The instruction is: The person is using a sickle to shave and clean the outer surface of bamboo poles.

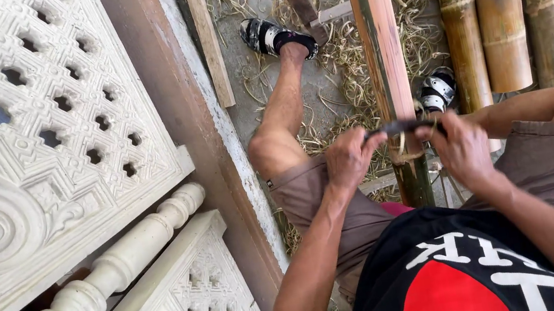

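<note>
Both hands are wrapped tight around the two ends of a dark drawknife-type blade (401, 128), left hand (348, 158) on one end and right hand (462, 147) on the other, fingers curled shut so you can't really see the handles underneath. The blade sits crosswise on a long split bamboo pole (379, 33), right where the pole meets the person's lap. The pole itself is the interesting bit: the stretch beyond the blade looks pale, tan to slightly pinkish, with a strip of dark green skin running along its left edge, while the short part below the blade, between the knees, is still dark green all round. It runs straight away from the person, between the two feet in black and white sandals (274, 34). To the right of the pole, three thicker brown bamboo culms (499, 6) lie side by side, roughly parallel to it. All around the pole the concrete floor is littered with pale curly bamboo shavings (347, 84). Left of the pole, past the bent left leg, there's a loose wooden slat (208, 39) lying on the floor, then a reddish-brown wooden beam (177, 120), and further left still some white carved panels (25, 130) with star-shaped cutouts and a white turned baluster (96, 283) lying between them.
</note>
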